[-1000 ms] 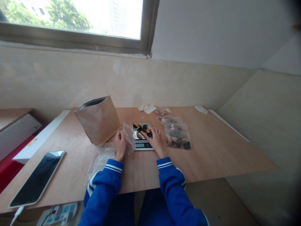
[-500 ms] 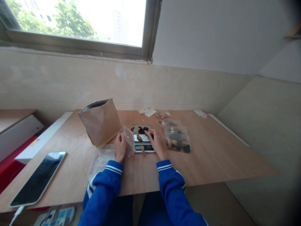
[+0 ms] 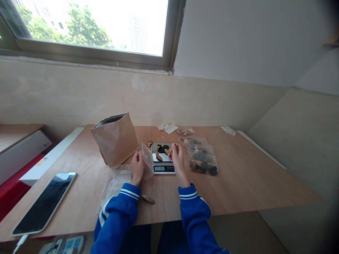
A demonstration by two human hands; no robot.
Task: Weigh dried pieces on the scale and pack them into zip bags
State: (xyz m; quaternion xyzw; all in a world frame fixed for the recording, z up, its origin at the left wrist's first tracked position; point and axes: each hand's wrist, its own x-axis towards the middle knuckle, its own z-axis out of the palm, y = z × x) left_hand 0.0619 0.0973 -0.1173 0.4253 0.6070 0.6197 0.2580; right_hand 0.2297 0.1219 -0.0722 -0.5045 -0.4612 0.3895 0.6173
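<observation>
Left hand (image 3: 137, 166) pinches a clear pouch (image 3: 147, 160) upright, just left of the scale (image 3: 162, 168). Right hand (image 3: 178, 160), fingertips gathered (contents unclear) at the scale's right edge, is nearer the slices (image 3: 162, 149).

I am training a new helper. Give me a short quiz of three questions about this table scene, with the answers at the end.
1. True or false: the left hand holds a small clear bag.
2. Where does the phone lie?
A) on the window sill
B) on the table, at its near left
C) on the floor
3. Name the open thing that stands just left of the digital scale.

Key:
1. True.
2. B.
3. The brown paper bag.
</observation>
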